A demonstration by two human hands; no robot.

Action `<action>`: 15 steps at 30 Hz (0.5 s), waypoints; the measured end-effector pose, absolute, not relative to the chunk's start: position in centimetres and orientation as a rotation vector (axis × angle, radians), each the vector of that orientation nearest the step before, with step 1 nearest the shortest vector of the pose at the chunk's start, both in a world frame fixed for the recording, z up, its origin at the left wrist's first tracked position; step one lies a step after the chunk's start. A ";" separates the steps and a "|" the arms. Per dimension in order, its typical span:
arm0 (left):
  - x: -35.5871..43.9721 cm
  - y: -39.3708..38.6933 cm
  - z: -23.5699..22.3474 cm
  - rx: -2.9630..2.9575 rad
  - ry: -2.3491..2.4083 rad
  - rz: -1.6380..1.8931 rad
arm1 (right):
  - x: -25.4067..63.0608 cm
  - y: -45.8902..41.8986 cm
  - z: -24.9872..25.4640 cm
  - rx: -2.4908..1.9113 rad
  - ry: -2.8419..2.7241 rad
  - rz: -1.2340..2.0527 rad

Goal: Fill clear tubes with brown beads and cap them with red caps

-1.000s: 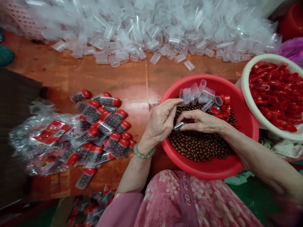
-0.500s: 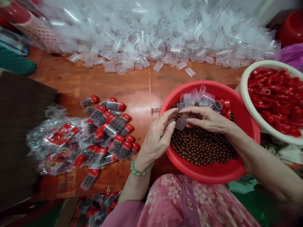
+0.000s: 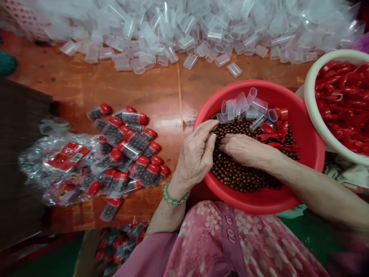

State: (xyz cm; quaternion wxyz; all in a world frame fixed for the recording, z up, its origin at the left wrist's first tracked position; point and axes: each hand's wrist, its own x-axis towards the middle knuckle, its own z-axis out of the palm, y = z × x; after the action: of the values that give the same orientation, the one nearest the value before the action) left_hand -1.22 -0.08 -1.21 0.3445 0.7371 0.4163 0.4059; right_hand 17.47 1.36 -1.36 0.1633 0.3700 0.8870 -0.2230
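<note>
My right hand is down in the brown balls, its fingers curled together and their tips buried. Whatever it may hold is hidden; a small pale glint shows by the fingertips. My left hand, with a green bead bracelet on the wrist, reaches over the left rim of the red basin. Its thumb stands apart from the bent fingers, and nothing shows between them. Clear plastic tubes lie on the balls at the back of the basin, beside red plastic caps.
A heap of clear tubes spreads along the back of the table. Filled, red-capped tubes lie left, next to a clear plastic bag. A white tub of red caps stands right. More filled tubes lie below the table edge.
My right hand has gone from beside my left hand, pinching a clear tube, down into the balls; that tube is out of sight. The view has shifted slightly.
</note>
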 end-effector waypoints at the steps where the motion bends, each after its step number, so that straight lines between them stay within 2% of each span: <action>1: -1.2 -0.1 -1.2 1.933 1.088 1.051 | 17.3 1.4 -1.6 1.030 2.512 -0.728; 5: -1.0 -0.2 -1.1 1.926 1.080 1.063 | 18.1 2.1 -3.1 1.057 2.481 -1.133; 11: -2.0 -0.3 -1.2 1.664 1.004 1.057 | 19.2 3.2 -3.9 1.131 2.147 -2.039; 15: -3.0 -0.3 -1.1 1.721 0.843 1.004 | 19.2 3.3 -2.3 1.192 1.998 -2.344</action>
State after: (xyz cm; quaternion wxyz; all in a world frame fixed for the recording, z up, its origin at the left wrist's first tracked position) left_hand -3.04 -0.27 -1.13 0.4698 0.7023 0.3439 0.4097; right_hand 19.16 3.34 -2.32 -0.0803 0.3597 0.6032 -0.7074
